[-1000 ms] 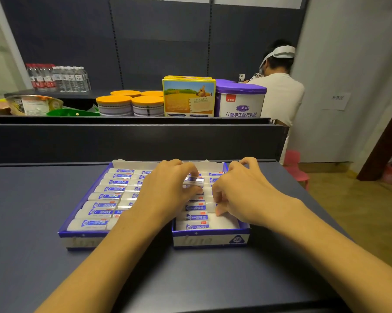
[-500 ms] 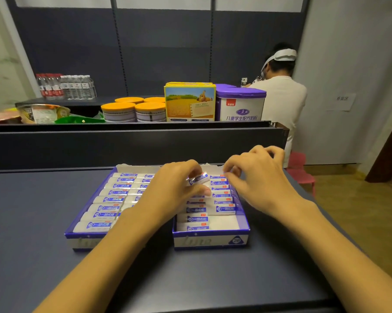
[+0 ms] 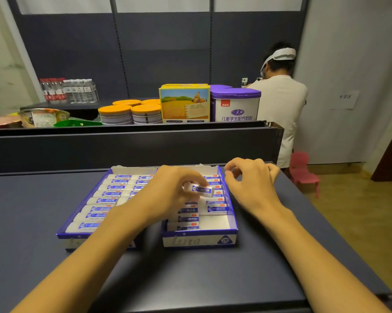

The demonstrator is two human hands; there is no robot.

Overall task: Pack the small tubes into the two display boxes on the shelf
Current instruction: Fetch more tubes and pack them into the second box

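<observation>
1. Now the left hand [image 3: 168,190] pinches one small white tube [image 3: 199,190] with a blue label between thumb and fingertips, holding it lifted above the right display box [image 3: 199,240].
2. Beside it, the right hand [image 3: 251,186] hovers over the far right corner of that box, fingers loosely curled, holding nothing that shows.
3. Both boxes sit side by side on the dark blue shelf [image 3: 32,211]; the left display box [image 3: 68,231] is lined with rows of tubes, while the right one has a bare white patch at its near right corner.
4. Behind, on a higher shelf, stand orange-lidded tins [image 3: 122,114], a yellow carton [image 3: 185,103] and a purple-lidded milk powder can [image 3: 235,105].
</observation>
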